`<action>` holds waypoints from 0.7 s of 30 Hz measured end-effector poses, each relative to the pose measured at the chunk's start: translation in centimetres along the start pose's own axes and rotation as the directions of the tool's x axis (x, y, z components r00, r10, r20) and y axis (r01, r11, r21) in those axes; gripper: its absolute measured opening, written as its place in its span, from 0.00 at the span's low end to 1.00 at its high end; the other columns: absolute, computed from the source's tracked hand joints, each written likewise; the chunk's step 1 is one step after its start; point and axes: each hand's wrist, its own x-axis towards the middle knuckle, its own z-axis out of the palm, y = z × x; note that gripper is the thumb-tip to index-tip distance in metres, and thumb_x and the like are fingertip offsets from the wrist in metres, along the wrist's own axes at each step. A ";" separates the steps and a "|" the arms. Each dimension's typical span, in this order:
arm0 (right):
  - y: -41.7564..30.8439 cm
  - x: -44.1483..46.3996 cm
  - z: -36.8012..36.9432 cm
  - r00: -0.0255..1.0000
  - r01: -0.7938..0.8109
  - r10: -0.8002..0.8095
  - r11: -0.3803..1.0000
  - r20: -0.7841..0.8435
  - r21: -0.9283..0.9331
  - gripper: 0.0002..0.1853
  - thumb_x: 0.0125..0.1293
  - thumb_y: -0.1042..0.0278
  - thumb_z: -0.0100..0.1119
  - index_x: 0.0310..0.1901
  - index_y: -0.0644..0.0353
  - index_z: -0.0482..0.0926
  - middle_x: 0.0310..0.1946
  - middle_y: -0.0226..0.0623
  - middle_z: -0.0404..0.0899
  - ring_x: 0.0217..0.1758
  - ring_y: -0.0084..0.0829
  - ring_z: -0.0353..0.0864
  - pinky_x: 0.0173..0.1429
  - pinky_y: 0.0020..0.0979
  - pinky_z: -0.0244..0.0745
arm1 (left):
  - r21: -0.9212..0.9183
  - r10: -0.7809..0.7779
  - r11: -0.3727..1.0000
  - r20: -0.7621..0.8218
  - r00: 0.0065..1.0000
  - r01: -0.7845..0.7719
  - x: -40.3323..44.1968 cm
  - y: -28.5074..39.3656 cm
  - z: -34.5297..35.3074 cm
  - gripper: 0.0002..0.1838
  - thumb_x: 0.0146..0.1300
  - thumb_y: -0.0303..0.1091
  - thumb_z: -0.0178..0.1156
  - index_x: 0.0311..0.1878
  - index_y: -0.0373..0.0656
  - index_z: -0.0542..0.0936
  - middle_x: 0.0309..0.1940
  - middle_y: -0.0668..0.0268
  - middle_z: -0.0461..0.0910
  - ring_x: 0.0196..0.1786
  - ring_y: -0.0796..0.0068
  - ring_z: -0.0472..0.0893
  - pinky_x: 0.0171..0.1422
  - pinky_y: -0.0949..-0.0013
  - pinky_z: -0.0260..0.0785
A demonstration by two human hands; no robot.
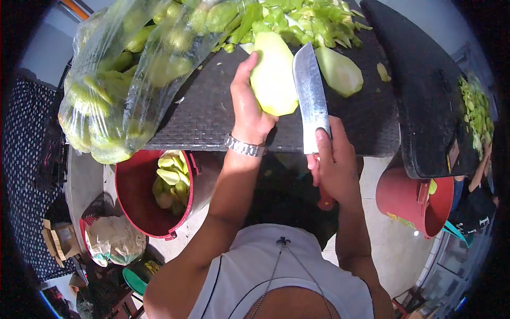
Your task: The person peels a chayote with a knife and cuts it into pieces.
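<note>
My left hand (247, 106), with a metal watch on its wrist, is closed around a peeled pale-green chayote (273, 77), held upright above the table edge. My right hand (334, 159) grips a broad-bladed knife (311, 87) by its red handle. Its blade points up, close beside the chayote's right side; whether they touch I cannot tell. Another peeled chayote (340, 73) lies on the dark table (207, 114) just right of the blade. Behind them is a heap of green peelings (308, 24).
A clear plastic bag (143, 80) of unpeeled chayotes fills the table's left side. Below it stands a red bucket (125, 196) with pale pieces inside. A second red bucket (396, 196) is at right, under a black board (425, 106). Another person's arm (481, 173) shows far right.
</note>
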 end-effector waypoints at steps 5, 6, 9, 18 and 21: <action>-0.1 1.6 -0.4 0.999 -0.036 0.035 0.996 -0.018 -0.084 0.12 0.81 0.62 0.45 0.58 0.57 0.69 0.20 0.46 0.77 0.20 0.48 0.82 0.28 0.44 0.76 | -0.035 -0.100 0.994 -0.011 0.995 0.099 -1.1 -1.8 0.5 0.23 0.72 0.49 0.59 0.58 0.40 0.80 0.48 0.62 0.87 0.46 0.67 0.88 0.52 0.63 0.82; -0.2 1.7 -0.4 0.999 -0.042 0.041 0.996 -0.018 -0.076 0.11 0.81 0.62 0.46 0.57 0.57 0.68 0.20 0.46 0.77 0.20 0.48 0.82 0.28 0.45 0.76 | -0.022 -0.100 0.995 -0.035 0.994 0.100 -1.4 -2.1 0.7 0.23 0.72 0.49 0.60 0.58 0.40 0.80 0.47 0.63 0.87 0.45 0.68 0.88 0.52 0.64 0.82; 0.7 1.6 -0.4 0.995 0.091 -0.098 0.976 -0.022 -0.198 0.10 0.81 0.62 0.46 0.54 0.58 0.68 0.19 0.45 0.77 0.19 0.46 0.82 0.27 0.46 0.76 | 0.000 -0.089 0.996 -0.033 0.995 0.089 -1.4 -2.3 0.8 0.22 0.73 0.49 0.59 0.57 0.40 0.80 0.45 0.63 0.87 0.44 0.69 0.87 0.50 0.64 0.82; 2.0 0.8 0.7 1.000 -0.017 0.017 0.999 0.006 0.039 0.09 0.83 0.62 0.43 0.50 0.59 0.66 0.21 0.40 0.73 0.18 0.32 0.75 0.23 0.35 0.71 | -0.009 -0.105 0.994 -0.007 0.994 0.105 -0.9 -3.1 0.6 0.23 0.72 0.49 0.60 0.59 0.40 0.80 0.47 0.62 0.87 0.46 0.66 0.88 0.53 0.61 0.82; 2.8 1.6 0.9 0.998 0.063 -0.064 0.996 0.010 0.057 0.09 0.84 0.61 0.41 0.49 0.58 0.66 0.19 0.34 0.70 0.14 0.25 0.69 0.19 0.29 0.67 | 0.064 -0.101 0.993 -0.040 0.994 0.104 -1.1 -3.3 0.6 0.24 0.73 0.50 0.59 0.59 0.39 0.80 0.47 0.59 0.87 0.47 0.63 0.88 0.54 0.60 0.82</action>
